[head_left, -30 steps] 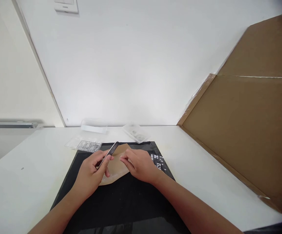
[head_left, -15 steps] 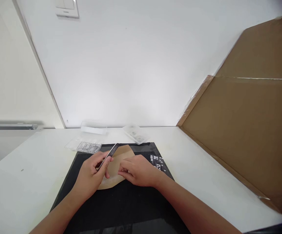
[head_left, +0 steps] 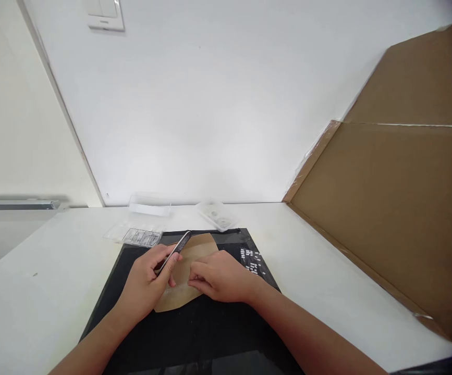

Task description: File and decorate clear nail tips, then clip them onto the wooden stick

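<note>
My left hand [head_left: 145,281] grips a slim dark metal tool [head_left: 174,251], like tweezers, its upper end pointing up and away from me. My right hand [head_left: 221,276] rests fingers-down on a tan, rounded sheet [head_left: 194,250] that lies on a black mat [head_left: 194,328]. Both hands meet over the sheet's middle, and the tool's lower tip is hidden between them. Small white printed marks [head_left: 252,260] show on the mat right of my right hand.
A clear compartment box [head_left: 135,235] with small parts sits beyond the mat at left. Two clear plastic containers [head_left: 149,204] [head_left: 216,213] stand near the wall. A large cardboard sheet [head_left: 398,208] leans along the right side of the white table [head_left: 34,291].
The tan sheet has slid slightly toward me under my hands, and my right hand has shifted a little nearer and left. The tool stays in my left hand.
</note>
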A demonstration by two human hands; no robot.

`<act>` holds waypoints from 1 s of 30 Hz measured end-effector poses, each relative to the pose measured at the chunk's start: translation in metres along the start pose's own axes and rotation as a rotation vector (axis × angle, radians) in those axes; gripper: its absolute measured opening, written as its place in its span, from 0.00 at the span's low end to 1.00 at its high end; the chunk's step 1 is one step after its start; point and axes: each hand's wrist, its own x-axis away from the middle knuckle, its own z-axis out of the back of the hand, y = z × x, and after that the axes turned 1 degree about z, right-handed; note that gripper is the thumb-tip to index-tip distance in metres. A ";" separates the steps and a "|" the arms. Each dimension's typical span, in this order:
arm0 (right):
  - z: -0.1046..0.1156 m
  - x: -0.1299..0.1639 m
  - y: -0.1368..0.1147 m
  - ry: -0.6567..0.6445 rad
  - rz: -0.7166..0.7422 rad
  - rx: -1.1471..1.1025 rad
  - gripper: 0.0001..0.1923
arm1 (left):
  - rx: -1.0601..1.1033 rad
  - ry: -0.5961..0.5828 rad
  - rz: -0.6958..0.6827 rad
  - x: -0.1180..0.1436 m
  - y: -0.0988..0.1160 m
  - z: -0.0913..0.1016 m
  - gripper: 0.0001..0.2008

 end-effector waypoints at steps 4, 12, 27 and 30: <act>0.000 0.000 -0.001 0.011 0.026 0.012 0.10 | 0.005 -0.015 0.004 0.000 0.000 0.000 0.17; 0.003 0.000 -0.005 -0.035 0.023 -0.014 0.10 | 0.021 -0.035 -0.009 -0.001 0.002 0.000 0.18; 0.001 -0.003 -0.005 0.099 0.063 -0.031 0.07 | 0.013 -0.097 -0.060 0.000 0.007 0.001 0.16; 0.000 -0.004 -0.005 0.271 0.018 -0.053 0.09 | -0.018 -0.117 -0.091 0.001 0.011 0.001 0.17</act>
